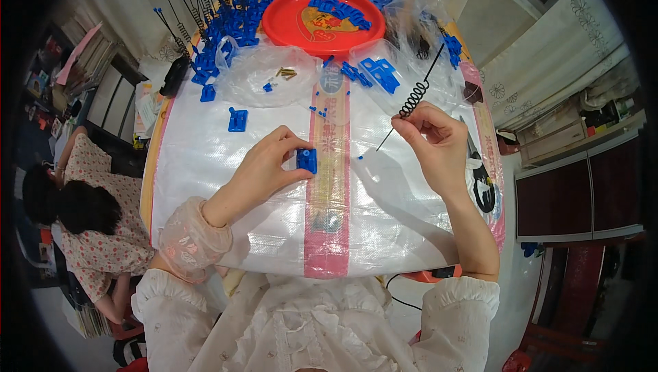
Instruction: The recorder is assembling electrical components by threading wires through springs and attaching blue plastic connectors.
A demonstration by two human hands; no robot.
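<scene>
Blue clip [306, 160] pinched by left hand [264, 166] (fingers curled).

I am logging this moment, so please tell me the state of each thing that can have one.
left hand: pinching the blue plastic block on the table
right hand: holding the black spring rod, tilted
red tray: holding blue parts
scissors: lying at the table edge
</scene>
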